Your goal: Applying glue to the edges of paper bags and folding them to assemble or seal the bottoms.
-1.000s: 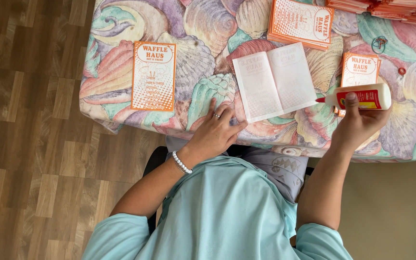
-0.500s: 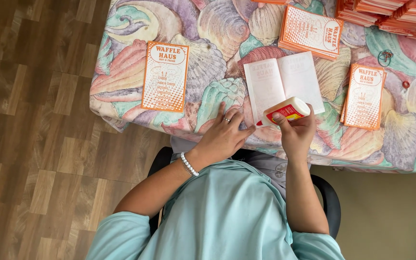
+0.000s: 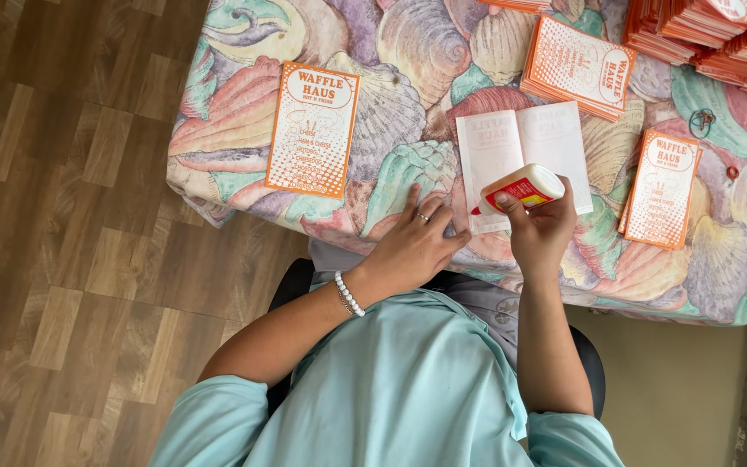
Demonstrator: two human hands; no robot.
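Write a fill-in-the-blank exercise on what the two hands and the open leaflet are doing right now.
1. The right hand holds a glue ____ over the open leaflet.
2. The left hand lies flat on the ____-patterned tablecloth.
3. On the left wrist sits a white bead ____.
4. A closed orange leaflet lies to the ____ of the open one.

Missing words: bottle; shell; bracelet; left

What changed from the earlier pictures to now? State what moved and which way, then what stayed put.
The right hand carried the glue bottle from the table's right side, near a closed booklet, leftward over the open booklet, nozzle tilted down at its left page. The left hand stayed flat on the shell-patterned tablecloth beside it. The booklets kept their places.
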